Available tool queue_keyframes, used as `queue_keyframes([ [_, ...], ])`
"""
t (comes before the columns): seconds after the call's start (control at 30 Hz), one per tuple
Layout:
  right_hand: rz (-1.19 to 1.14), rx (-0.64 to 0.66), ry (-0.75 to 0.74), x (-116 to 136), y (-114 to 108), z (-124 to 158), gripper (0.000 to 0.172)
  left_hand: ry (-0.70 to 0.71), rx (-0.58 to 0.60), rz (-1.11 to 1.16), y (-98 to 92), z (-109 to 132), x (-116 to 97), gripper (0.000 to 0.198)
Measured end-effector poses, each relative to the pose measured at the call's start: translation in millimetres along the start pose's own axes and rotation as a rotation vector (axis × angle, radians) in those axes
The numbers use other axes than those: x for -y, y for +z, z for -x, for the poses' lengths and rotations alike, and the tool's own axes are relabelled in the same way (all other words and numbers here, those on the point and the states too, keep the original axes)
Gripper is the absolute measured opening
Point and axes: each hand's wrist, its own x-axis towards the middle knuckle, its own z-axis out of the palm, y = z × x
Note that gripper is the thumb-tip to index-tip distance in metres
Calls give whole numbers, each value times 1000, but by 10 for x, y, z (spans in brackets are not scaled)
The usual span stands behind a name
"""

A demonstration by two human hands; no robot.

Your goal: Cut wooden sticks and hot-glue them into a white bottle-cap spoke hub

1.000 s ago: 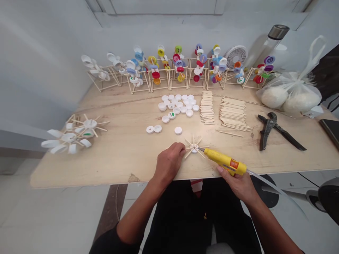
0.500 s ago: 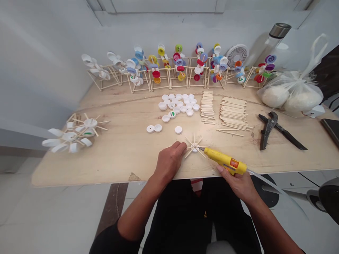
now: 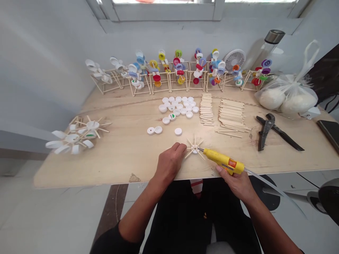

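Note:
Near the table's front edge, thin wooden sticks fan out like a star [image 3: 195, 141] over a white bottle cap [image 3: 195, 151]. My left hand [image 3: 169, 162] is closed at the star's left side, its fingertips pinching one of the sticks. My right hand [image 3: 239, 184] is wrapped round the grip of a yellow hot glue gun [image 3: 222, 159], whose metal nozzle points left at the star's centre. From the gun's back trails a long clear glue stick [image 3: 275, 190]. One white cap [image 3: 178, 131] lies just behind the star, and a pair of white caps [image 3: 154, 130] farther left.
Behind lie grouped white caps [image 3: 182, 106], short sticks [image 3: 206, 109] and longer sticks [image 3: 231, 114]. Black pliers [image 3: 267, 130] and a tied plastic bag [image 3: 288, 95] are at right. Finished cap wheels [image 3: 71, 138] sit left; wheels on stick frames [image 3: 180, 79] line the wall.
The camera view has tilted slightly upward, showing more of the window. Both hands stay in nearly the same place, with the nozzle still at the star's centre.

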Motion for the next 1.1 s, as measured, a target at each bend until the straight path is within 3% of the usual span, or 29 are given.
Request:
queue_keyframes([
  [0.17, -12, -23, 1, 40, 6, 13, 45, -3, -146, 90, -33, 133, -8, 22],
  [0.33, 27, -38, -10, 31, -3, 18, 47, -145, -274, 93, -68, 288, 124, 17],
  [0.5, 18, -26, -8, 40, -3, 31, 44, -191, -248, 45, -72, 297, 217, 16],
  [0.77, 42, -82, -11, 43, 6, 97, 41, -182, -163, -69, -35, 177, 190, 21],
  [0.93, 70, -48, -24, 44, -9, 97, 39, -182, -122, -94, -14, 185, 196, 21],
  [1.1, 57, -33, -40, 39, -7, 92, 37, -215, -139, 49, -90, 271, 176, 17],
])
